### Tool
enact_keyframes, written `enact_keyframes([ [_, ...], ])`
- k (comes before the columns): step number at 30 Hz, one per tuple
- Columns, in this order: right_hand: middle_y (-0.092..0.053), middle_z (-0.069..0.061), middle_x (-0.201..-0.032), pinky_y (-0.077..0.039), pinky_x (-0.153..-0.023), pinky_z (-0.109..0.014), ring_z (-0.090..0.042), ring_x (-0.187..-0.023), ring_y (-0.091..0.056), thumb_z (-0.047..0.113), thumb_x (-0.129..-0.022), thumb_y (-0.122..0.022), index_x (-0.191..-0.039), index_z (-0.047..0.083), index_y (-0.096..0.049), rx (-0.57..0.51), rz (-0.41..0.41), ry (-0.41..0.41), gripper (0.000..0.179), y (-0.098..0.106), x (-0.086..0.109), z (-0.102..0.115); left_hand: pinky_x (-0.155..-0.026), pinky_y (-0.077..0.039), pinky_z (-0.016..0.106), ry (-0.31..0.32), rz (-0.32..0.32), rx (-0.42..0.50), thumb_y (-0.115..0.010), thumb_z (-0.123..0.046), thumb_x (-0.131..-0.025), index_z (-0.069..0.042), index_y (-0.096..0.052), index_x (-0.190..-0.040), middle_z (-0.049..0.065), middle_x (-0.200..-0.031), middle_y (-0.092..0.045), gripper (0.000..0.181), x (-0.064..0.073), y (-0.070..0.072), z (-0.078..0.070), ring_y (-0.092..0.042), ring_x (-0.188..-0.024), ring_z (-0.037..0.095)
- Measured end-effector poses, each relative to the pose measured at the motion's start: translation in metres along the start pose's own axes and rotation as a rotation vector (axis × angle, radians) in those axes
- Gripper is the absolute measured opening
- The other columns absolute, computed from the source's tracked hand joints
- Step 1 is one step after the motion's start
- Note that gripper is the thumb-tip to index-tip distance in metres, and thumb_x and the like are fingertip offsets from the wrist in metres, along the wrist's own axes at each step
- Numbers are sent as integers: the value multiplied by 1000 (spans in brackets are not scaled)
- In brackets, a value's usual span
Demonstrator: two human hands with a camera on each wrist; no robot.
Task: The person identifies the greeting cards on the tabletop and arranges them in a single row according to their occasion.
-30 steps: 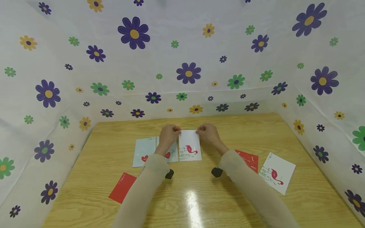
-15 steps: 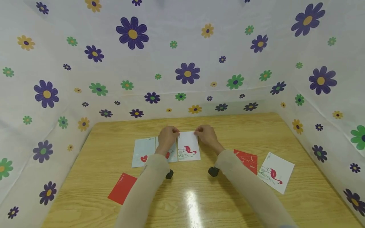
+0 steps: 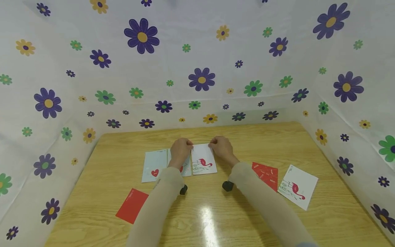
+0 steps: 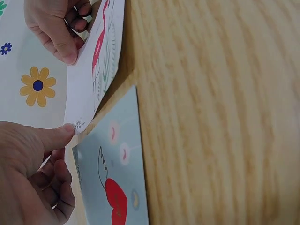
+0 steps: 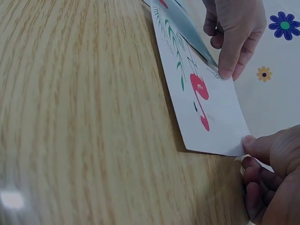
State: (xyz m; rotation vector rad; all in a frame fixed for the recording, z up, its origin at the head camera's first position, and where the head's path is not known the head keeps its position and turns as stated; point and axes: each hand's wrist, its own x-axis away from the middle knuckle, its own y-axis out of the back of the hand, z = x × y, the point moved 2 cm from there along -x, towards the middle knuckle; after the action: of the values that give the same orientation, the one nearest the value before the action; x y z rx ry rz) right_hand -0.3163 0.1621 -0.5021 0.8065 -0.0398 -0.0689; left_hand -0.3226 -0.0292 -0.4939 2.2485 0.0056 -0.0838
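A white card with a red flamingo and green leaves (image 3: 203,159) lies at the back middle of the table. My left hand (image 3: 181,151) pinches its far left corner between thumb and fingers. At the far right corner, my right hand (image 3: 223,148) pinches it the same way. In the left wrist view the flamingo card (image 4: 86,89) curves, its far edge raised off the wood. Just left of it is a pale blue card with a red heart (image 4: 115,173), partly hidden behind my left hand in the head view. Another pale blue heart card (image 3: 154,166) lies further left.
A red card (image 3: 132,206) lies at the front left, partly under the left sleeve. To the right are a patterned red card (image 3: 266,175) and a second flamingo card (image 3: 298,187). Flower-printed white cloth (image 3: 172,68) hangs behind the wooden table (image 3: 197,212) and on both sides.
The flamingo card's far edge and both hands have come slightly nearer. The whole head view has shifted a little. Both hands keep their pinch on the card.
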Motion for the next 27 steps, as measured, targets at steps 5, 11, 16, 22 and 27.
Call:
enact_keyframes([
  [5, -72, -6, -96, -49, -71, -32, -21, -81, -62, 21, -98, -73, -104, 6, -75, 18, -1, -16, 16, -1, 1, 2, -82, -54, 41, 3, 5, -23, -75, -15, -96, -11, -79, -95, 5, -97, -75, 6, -1, -2, 2, -67, -87, 24],
  [11, -72, -6, -93, -48, -71, -34, -21, -80, -60, 20, -97, -74, -102, 6, -76, 36, -8, -5, 15, -2, 2, 4, -83, -54, 41, 1, 15, -46, -75, -15, -96, -10, -79, -96, 6, -97, -74, 6, -2, -2, 2, -66, -87, 25],
  [16, -72, -6, -93, -49, -72, -36, -22, -80, -60, 20, -97, -75, -102, 6, -76, 47, -19, 3, 15, -2, 3, 3, -83, -54, 41, -1, 17, -62, -76, -15, -96, -10, -79, -95, 5, -96, -75, 6, -4, -4, 4, -66, -87, 24],
  [22, -73, -6, -94, -50, -72, -37, -21, -79, -61, 20, -97, -75, -102, 6, -77, 58, -33, 19, 15, -2, 3, 3, -85, -54, 42, -10, 19, -67, -76, -15, -96, -9, -79, -95, 5, -97, -75, 7, -4, -5, 4, -67, -88, 25],
  [27, -72, -5, -93, -49, -71, -36, -21, -79, -60, 21, -97, -75, -102, 7, -76, 60, -35, 11, 15, -4, 2, 2, -87, -52, 42, -1, 31, -65, -75, -16, -96, -9, -78, -96, 5, -97, -74, 7, -4, -4, 2, -66, -89, 25],
])
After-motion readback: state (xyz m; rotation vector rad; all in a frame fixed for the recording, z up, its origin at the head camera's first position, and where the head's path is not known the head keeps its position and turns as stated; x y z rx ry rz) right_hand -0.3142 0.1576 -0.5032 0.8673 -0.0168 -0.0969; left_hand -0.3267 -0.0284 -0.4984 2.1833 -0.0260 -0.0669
